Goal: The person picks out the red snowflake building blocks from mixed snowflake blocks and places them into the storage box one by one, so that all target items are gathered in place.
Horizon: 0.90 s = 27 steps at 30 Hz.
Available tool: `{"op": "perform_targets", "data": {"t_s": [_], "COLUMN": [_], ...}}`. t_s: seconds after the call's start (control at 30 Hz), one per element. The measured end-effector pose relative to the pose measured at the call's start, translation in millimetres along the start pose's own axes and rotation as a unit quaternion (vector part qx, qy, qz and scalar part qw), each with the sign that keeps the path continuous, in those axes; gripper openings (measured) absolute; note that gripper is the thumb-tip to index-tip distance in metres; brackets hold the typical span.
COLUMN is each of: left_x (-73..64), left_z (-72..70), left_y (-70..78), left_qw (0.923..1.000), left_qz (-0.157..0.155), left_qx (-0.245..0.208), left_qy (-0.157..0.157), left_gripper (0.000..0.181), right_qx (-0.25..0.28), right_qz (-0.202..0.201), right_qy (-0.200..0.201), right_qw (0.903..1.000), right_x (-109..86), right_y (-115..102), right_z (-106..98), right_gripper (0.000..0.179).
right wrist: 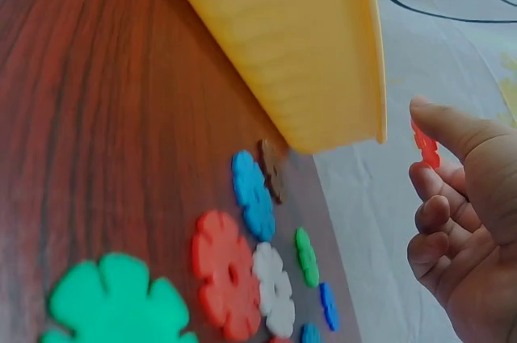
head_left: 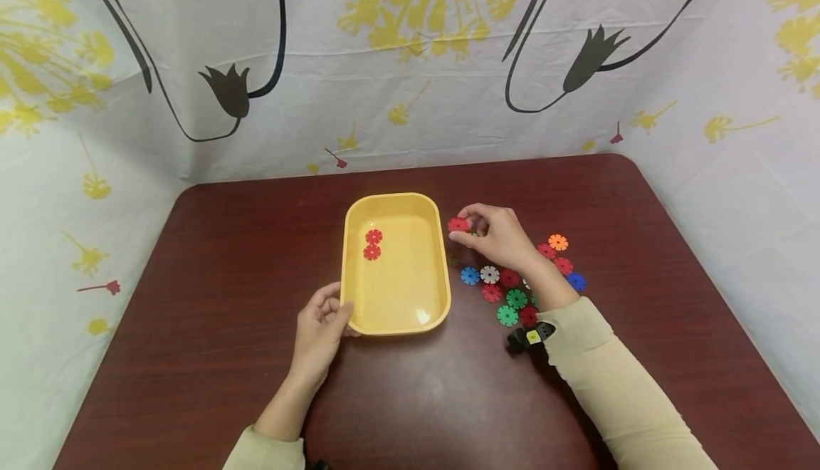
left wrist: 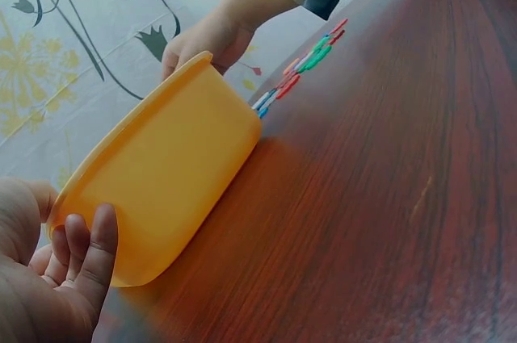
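Observation:
A red notched plastic disc is pinched between the thumb and fingers of my right hand, just right of the yellow tray. The right wrist view shows the same disc held above the table, beside the tray's outer wall. My left hand grips the tray's near left corner. In the left wrist view its thumb is at the rim and its fingers lie along the outer wall. Two red discs lie inside the tray, toward its left side.
Several loose discs in green, blue, white, red and orange lie on the dark red table right of the tray, some partly under my right forearm. A patterned white cloth hangs behind the table and along both sides.

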State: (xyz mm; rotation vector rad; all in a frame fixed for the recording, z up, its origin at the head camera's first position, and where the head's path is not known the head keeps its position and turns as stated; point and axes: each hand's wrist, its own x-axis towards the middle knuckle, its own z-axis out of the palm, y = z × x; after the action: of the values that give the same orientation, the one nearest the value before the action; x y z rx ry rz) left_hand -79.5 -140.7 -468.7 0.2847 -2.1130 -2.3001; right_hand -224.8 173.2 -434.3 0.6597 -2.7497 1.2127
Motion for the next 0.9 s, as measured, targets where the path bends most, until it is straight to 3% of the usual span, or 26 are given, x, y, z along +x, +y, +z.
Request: {"op": "perform_targets", "data": {"t_s": [0.53, 0.9], "left_x": [0.2, 0.3], "left_z": [-0.2, -0.2], "left_y": [1.0, 1.2], "left_qw": [1.0, 1.0], "left_qz": [0.0, -0.002], "left_qx": [0.003, 0.0], "left_qy": [0.0, -0.002], "left_gripper": [0.039, 0.038], "right_qx": [0.027, 0.046], "right_qz": [-0.046, -0.051], "right_qy": [-0.013, -0.033], "right_qw": [0.9985, 0.9971], "right_x": [11.4, 16.8], "right_y": [-18, -32], "right_z": [16, 27], "right_gripper": [0.031, 0.034]}}
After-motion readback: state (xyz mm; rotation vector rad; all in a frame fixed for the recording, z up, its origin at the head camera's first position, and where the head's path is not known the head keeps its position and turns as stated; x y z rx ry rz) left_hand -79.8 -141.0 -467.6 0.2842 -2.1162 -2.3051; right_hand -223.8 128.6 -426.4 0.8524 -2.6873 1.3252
